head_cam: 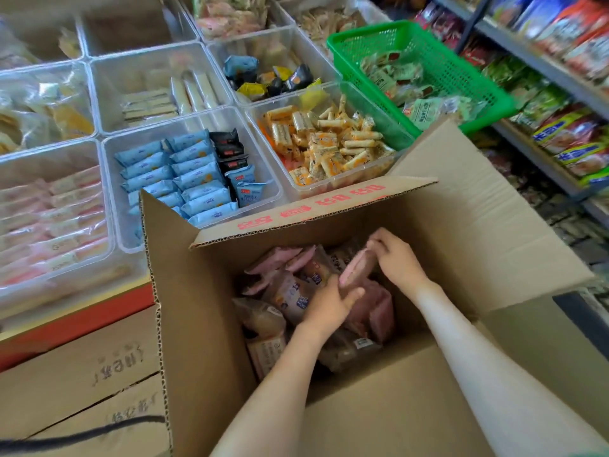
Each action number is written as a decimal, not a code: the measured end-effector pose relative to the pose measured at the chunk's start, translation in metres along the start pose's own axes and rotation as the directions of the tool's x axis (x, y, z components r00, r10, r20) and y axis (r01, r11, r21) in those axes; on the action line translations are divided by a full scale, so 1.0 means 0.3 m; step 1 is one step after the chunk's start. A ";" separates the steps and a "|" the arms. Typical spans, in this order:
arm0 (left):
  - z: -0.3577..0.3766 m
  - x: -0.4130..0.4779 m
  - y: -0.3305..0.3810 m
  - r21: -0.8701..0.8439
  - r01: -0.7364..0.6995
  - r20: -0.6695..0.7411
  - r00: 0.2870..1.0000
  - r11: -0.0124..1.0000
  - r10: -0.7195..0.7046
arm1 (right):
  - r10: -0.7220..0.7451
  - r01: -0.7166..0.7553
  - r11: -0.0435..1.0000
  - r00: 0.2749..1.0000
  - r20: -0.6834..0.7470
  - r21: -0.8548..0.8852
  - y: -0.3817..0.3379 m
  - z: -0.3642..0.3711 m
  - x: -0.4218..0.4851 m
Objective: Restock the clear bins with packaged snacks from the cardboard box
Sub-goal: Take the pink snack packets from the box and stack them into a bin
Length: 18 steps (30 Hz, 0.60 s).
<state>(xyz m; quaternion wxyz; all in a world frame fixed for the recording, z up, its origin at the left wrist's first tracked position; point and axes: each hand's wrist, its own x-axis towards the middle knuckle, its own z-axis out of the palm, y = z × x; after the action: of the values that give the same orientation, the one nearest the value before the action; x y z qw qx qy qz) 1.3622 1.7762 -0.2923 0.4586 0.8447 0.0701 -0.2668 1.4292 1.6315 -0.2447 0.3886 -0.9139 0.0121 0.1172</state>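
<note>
Setting: shop aisle, seen from above.

A grey metal shelf rack (540, 65) ran along the right side, with several tiers visible. The tiers were packed with red, green and blue bagged goods (580, 31); print was too blurred to read.

A green perforated plastic basket (438, 74) sat near the rack and held pale green packets (425, 110).

The worktop with a red front edge (75, 324) stood on the left, a thin yellowish strip above the red. Below it were stacked brown closed cartons (82, 374) with dark printed characters. A black cord (82, 433) crossed the lowest carton.

Light was bright, even and diffuse, with soft shadows. The frame edges were motion-blurred.
</note>
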 end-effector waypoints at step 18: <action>-0.361 -0.836 0.013 0.051 -0.419 -0.622 0.696 0.906 0.357 | -0.235 0.385 0.897 0.833 -0.501 0.219 -0.551 -0.007 -0.665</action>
<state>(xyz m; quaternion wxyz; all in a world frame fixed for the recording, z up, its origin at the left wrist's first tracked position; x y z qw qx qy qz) 1.1928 1.8938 -0.1129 0.4953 0.8573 0.0490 0.1313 1.2545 1.7317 -0.0818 0.5271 -0.8316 -0.0277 -0.1727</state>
